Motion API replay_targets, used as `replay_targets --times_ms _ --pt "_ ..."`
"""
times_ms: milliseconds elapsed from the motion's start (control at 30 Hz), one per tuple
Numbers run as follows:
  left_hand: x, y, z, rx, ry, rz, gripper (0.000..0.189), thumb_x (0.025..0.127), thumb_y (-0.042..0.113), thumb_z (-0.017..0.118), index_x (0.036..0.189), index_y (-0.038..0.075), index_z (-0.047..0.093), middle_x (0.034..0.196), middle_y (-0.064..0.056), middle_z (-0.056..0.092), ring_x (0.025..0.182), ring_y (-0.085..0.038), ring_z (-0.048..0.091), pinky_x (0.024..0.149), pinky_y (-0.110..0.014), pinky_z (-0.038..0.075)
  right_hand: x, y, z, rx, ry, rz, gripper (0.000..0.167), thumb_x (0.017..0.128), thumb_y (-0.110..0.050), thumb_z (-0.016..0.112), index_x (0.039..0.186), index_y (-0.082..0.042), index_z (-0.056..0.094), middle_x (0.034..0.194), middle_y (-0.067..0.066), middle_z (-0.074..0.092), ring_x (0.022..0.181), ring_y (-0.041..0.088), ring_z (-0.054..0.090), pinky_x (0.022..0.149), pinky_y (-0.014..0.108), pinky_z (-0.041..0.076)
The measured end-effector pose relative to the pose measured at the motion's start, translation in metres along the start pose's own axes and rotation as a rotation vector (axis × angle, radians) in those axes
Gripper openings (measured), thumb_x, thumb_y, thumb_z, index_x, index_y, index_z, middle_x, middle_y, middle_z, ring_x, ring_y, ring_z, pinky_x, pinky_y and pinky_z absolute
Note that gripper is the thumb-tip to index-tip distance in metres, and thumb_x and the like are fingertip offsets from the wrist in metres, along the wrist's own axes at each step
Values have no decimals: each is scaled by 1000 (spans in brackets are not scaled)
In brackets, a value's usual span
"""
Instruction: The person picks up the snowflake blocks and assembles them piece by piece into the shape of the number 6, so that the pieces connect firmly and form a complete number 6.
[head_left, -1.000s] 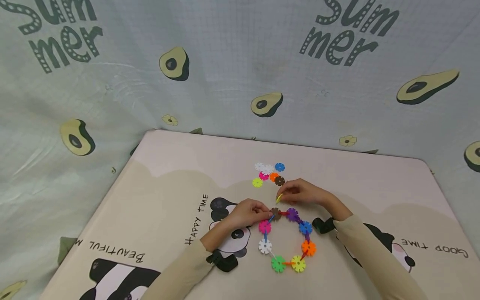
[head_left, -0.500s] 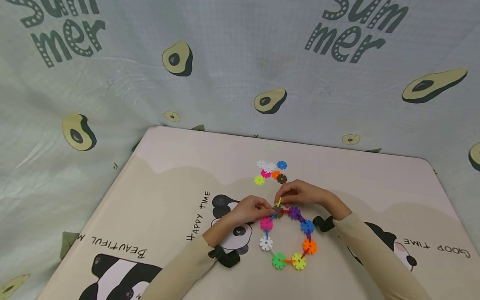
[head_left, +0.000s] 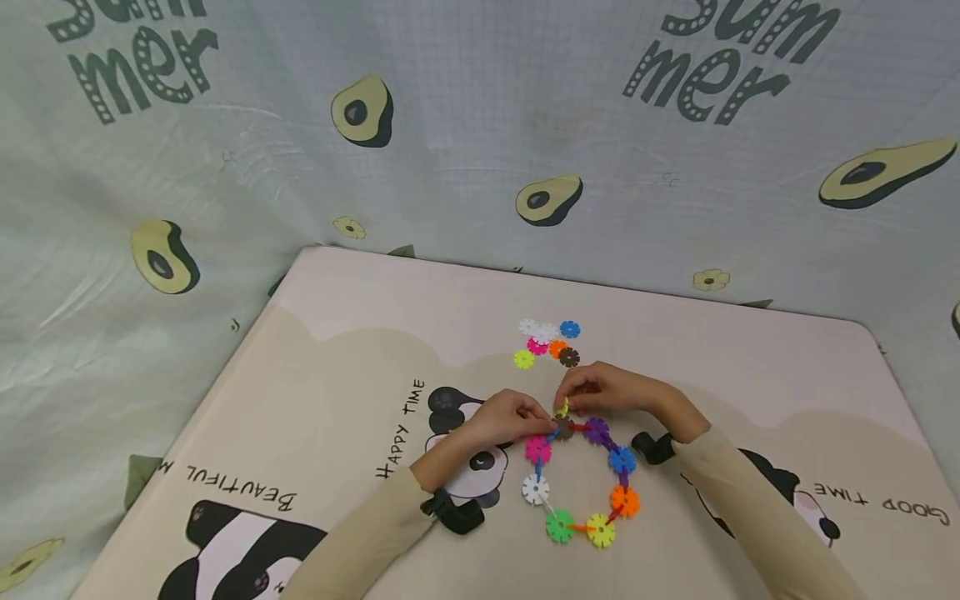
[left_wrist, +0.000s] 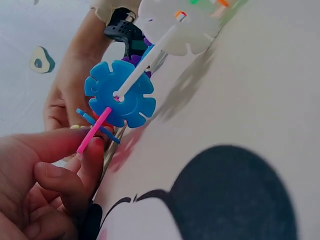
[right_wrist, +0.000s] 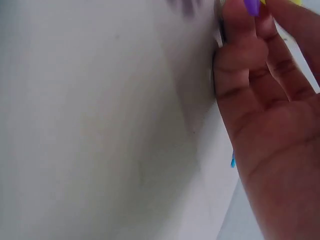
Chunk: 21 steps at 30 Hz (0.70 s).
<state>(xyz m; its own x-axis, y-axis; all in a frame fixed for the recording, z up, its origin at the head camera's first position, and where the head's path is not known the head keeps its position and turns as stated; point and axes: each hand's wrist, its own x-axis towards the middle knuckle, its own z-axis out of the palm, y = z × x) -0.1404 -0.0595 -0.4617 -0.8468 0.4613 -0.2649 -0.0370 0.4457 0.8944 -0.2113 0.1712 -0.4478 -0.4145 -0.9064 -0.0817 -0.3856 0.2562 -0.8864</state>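
Notched plastic discs joined edge to face form a ring on the table. My left hand (head_left: 513,418) pinches the ring at its far left, at the brown notched disc (head_left: 563,428). Between the thumb and fingertips of my right hand (head_left: 611,390) is a yellow notched disc (head_left: 563,407), edge-on and touching the brown one at its far rim. Whether their slots are engaged cannot be seen. In the left wrist view a blue disc (left_wrist: 120,94) and an edge-on pink disc (left_wrist: 95,130) stand beside my fingers. The right wrist view cuts off most of the held yellow disc.
Beyond the hands lies a loose group of discs, among them blue (head_left: 570,329), lime (head_left: 523,359) and dark brown (head_left: 569,357). The panda-print table (head_left: 360,300) meets an avocado-print cloth (head_left: 450,125) at its far edge.
My right hand has brought the yellow disc down from above to the brown disc's far rim. My left hand keeps its pinch on the ring. The head view has shifted slightly.
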Motion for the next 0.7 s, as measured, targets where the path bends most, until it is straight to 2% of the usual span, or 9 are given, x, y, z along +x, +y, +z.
replay_targets --times_ms 167,333,567,700 --pt "0 2 2 45 9 0 21 89 29 71 91 9 79 60 11 56 52 -5 40 49 -20 27 -3 -2 1 93 -14 94 26 102 -12 51 120 -1 65 90 13 62 73 20 53 66 22 46" --pt "0 3 2 43 7 7 21 89 28 71 91 8 78 57 10 53 51 -5 41 49 -20 28 -5 3 2 211 4 144 29 103 -13 48 118 6 63 82 20 62 65 18 53 61 21 46" --pt "0 3 4 57 31 4 22 89 31 71 90 10 78 65 10 62 56 -5 44 51 -20 30 -8 5 5 314 22 177 27 102 -12 51 116 8 62 86 6 64 68 9 56 62 19 47" --pt "-1 1 6 112 48 28 21 87 34 73 91 15 79 73 10 69 60 -3 48 53 -20 33 -7 5 8 320 24 162 26 102 -12 51 112 9 62 87 7 64 68 9 55 61 19 46"
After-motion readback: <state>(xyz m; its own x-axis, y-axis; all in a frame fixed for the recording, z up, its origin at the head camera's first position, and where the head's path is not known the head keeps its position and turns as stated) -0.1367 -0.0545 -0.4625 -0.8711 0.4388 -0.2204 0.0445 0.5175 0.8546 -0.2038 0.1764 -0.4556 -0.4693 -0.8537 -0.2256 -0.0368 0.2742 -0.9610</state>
